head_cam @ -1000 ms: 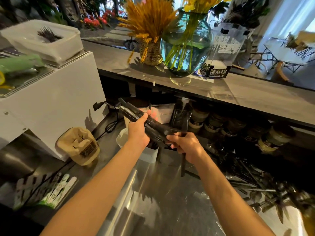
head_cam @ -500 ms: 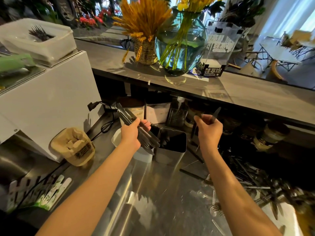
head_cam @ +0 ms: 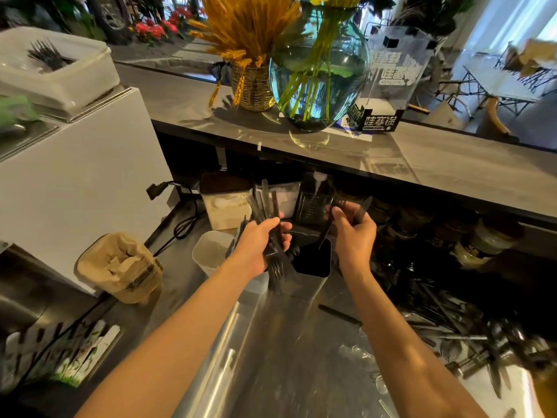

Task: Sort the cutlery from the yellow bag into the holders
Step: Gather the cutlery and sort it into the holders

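Swung upright since earlier, slim black forks (head_cam: 269, 236) fill the left grip (head_cam: 261, 240); right grip (head_cam: 353, 227) pinches a knife (head_cam: 361, 209).

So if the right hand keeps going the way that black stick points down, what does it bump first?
Probably the dark inside of the metal holder. The right hand holds a black utensil whose lower tip already sits at the holder's opening, though depth is hard to judge.
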`<state>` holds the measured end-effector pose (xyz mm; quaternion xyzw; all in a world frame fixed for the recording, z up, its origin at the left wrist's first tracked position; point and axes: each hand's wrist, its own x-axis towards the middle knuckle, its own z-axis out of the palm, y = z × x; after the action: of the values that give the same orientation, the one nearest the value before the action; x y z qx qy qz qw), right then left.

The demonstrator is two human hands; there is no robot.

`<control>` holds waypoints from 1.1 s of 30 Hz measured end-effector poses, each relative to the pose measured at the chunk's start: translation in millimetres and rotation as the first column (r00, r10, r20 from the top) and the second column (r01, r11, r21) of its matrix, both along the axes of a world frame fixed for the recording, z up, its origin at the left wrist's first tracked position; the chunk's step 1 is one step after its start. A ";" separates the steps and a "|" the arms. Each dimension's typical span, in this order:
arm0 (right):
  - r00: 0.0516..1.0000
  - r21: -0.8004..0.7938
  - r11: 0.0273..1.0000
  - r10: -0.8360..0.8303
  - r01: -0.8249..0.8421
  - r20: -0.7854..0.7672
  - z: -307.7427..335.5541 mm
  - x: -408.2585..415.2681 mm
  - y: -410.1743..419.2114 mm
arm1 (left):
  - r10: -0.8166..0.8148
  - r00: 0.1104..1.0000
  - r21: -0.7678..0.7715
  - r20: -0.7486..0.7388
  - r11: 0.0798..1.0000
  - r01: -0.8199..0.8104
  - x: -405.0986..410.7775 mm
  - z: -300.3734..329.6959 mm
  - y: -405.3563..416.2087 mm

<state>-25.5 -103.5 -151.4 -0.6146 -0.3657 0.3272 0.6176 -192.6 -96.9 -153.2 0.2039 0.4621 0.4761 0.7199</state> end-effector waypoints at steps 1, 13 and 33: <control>1.000 -0.028 0.999 0.025 -0.025 -0.001 -0.7 0.0 3.0 | -0.010 1.000 0.009 -0.007 1.000 0.010 1.1 -0.1 1.1; 0.917 -0.331 0.857 0.344 -0.395 -0.203 13.3 -20.7 7.8 | -0.318 0.945 0.060 -0.079 0.945 0.323 5.2 16.5 -8.9; 0.924 -0.438 0.821 0.375 -0.366 -0.068 25.5 -24.0 5.5 | -0.521 0.850 0.064 0.070 0.853 0.518 -2.4 14.3 -18.1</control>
<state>-49.5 -98.1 -125.9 -0.6595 -0.4003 0.5088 0.3819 -195.0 -115.0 -138.9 0.3159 0.3486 0.2818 0.8362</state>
